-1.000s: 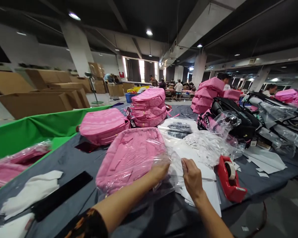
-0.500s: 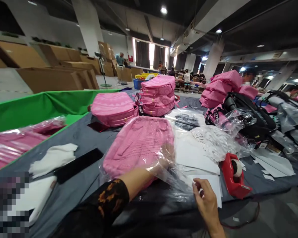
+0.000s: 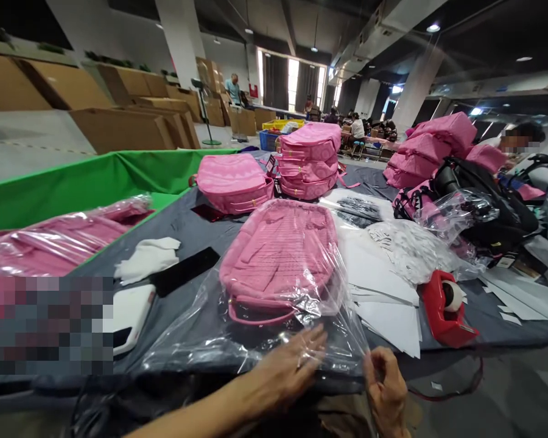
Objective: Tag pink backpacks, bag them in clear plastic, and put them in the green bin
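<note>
A pink backpack (image 3: 283, 249) lies inside a clear plastic bag (image 3: 201, 347) on the grey cloth, its handle loop toward me. The bag's open end spreads toward the near table edge. My left hand (image 3: 292, 362) rests at that mouth, fingers stretched out and slightly blurred, nothing gripped. At the bag's right corner my right hand (image 3: 386, 380) is closed in a pinch on the plastic edge. White paper sheets (image 3: 388, 304) lie just right of the bag, with a red tape dispenser (image 3: 447, 313) beyond them.
Behind stand a stack of pink backpacks (image 3: 308, 161) and a single pink backpack (image 3: 235, 182). A black phone (image 3: 187, 271), white cloth (image 3: 148, 258) and white case (image 3: 132, 313) lie left. A green-lined bin (image 3: 164, 173) holds bagged pink items. Black bags (image 3: 484, 194) crowd the right.
My left hand has come back from over the backpack to the bag's near end. The bag now spreads flatter, and my right hand still pinches its corner. The view has shifted.
</note>
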